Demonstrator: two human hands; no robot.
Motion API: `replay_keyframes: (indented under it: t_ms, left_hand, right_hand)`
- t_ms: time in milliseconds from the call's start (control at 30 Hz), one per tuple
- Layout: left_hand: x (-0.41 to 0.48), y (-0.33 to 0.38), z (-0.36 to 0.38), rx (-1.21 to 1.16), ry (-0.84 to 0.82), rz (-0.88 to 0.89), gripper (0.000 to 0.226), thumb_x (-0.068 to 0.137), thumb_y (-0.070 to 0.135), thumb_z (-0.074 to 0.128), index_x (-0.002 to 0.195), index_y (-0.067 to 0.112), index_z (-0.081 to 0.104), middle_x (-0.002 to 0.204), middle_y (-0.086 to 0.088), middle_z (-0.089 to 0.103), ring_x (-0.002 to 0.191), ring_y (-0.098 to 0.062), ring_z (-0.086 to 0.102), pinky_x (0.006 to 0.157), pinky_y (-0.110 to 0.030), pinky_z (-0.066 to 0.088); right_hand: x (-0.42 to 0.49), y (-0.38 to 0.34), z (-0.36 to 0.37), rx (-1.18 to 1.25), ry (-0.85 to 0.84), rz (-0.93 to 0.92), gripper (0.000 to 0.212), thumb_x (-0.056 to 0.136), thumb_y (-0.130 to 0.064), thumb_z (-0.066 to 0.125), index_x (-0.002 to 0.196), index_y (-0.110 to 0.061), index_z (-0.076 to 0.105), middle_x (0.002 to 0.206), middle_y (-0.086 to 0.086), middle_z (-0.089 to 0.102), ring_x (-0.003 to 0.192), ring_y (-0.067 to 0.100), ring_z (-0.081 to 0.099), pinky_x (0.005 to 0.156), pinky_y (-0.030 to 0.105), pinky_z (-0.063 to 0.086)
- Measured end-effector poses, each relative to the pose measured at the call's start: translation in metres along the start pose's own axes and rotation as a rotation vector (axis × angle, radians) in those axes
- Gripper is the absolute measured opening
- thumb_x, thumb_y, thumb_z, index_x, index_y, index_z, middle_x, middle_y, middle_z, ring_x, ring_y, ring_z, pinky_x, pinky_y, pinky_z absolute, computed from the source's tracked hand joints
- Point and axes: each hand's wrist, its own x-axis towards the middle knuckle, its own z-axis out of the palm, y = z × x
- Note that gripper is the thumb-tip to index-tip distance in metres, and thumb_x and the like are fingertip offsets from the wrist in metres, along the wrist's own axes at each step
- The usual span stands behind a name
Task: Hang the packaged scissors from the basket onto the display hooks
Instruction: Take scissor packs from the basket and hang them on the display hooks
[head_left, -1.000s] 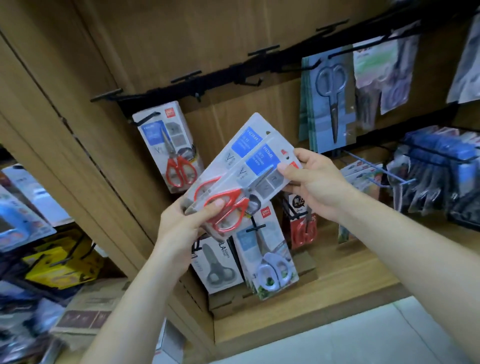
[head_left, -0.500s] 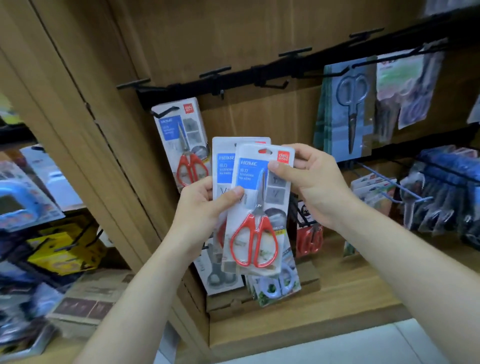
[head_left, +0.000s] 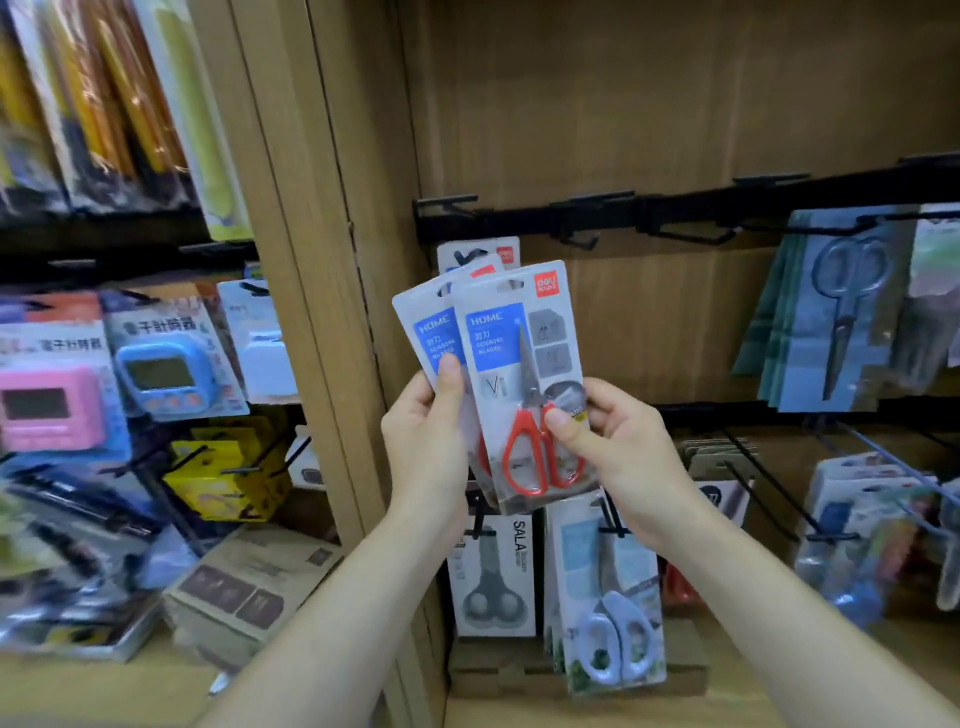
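Note:
Two packs of red-handled scissors are held upright in front of the wooden display wall. My right hand (head_left: 615, 452) pinches the front pack (head_left: 519, 364) at its lower right, over the scissor handles. My left hand (head_left: 428, 441) grips the rear pack (head_left: 428, 332), thumb on its face. A third matching pack (head_left: 501, 253) hangs on the leftmost hook behind them, mostly hidden. The black hook rail (head_left: 675, 208) runs just above, with bare hooks (head_left: 582, 236) to the right. No basket is in view.
Grey scissors packs (head_left: 841, 312) hang at the right of the rail. Lower hooks carry a dark-handled pack (head_left: 491, 577) and a pale blue-handled one (head_left: 608, 597). A wooden post (head_left: 332, 312) divides off a left bay with timers (head_left: 161, 364) and yellow packs.
Both packs have been raised and fanned apart just under the rail. My right hand slid from the front pack's top edge down to its lower right. The view swung left.

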Motion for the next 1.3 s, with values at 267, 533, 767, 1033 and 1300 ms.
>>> replay_keyframes:
  t_ms: [267,533,767,1033,1300]
  left_hand:
    - [0.010,0.006,0.006,0.003,-0.026,0.034,0.026,0.107,0.029,0.053,0.119,0.013,0.070,0.111,0.005,0.079,0.103,-0.010,0.075,0.076,-0.023,0.062]
    - [0.016,0.009,0.008,0.012,-0.041,0.080,0.021,0.106,0.031,0.054,0.113,0.020,0.070,0.110,0.005,0.079,0.104,-0.012,0.075,0.081,-0.031,0.063]
    - [0.025,0.015,0.006,0.050,0.028,-0.019,0.018,0.103,0.030,0.062,0.107,0.015,0.071,0.099,0.003,0.081,0.092,-0.013,0.078,0.082,-0.040,0.065]
    - [0.020,0.001,0.002,0.542,0.128,0.681,0.043,0.101,0.014,0.064,0.143,0.016,0.056,0.144,0.007,0.059,0.134,-0.004,0.054,0.109,-0.029,0.049]
    - [0.035,0.019,0.006,0.575,-0.140,0.634,0.072,0.099,0.012,0.061,0.163,0.018,0.027,0.148,0.017,0.045,0.135,0.002,0.048,0.104,-0.025,0.051]
  right_hand:
    - [-0.004,0.000,0.007,0.056,0.044,-0.068,0.027,0.094,-0.015,0.067,0.121,-0.013,0.068,0.103,0.012,0.079,0.095,0.029,0.077,0.082,0.045,0.064]
    - [-0.001,-0.002,0.007,0.093,0.027,-0.053,0.030,0.093,-0.020,0.068,0.123,-0.015,0.069,0.107,0.014,0.078,0.099,0.034,0.076,0.088,0.053,0.060]
    - [-0.004,-0.001,0.013,0.083,0.023,-0.038,0.031,0.091,-0.021,0.068,0.122,-0.014,0.068,0.104,0.009,0.079,0.097,0.026,0.077,0.079,0.038,0.063]
    - [-0.003,0.004,0.007,-0.103,0.163,-0.085,0.016,0.099,-0.013,0.066,0.114,-0.016,0.070,0.097,0.006,0.079,0.092,0.026,0.077,0.076,0.038,0.064]
    - [-0.007,-0.015,-0.001,-0.360,0.129,-0.164,0.004,0.099,-0.015,0.067,0.102,-0.015,0.069,0.091,0.008,0.077,0.086,0.027,0.076,0.080,0.051,0.062]
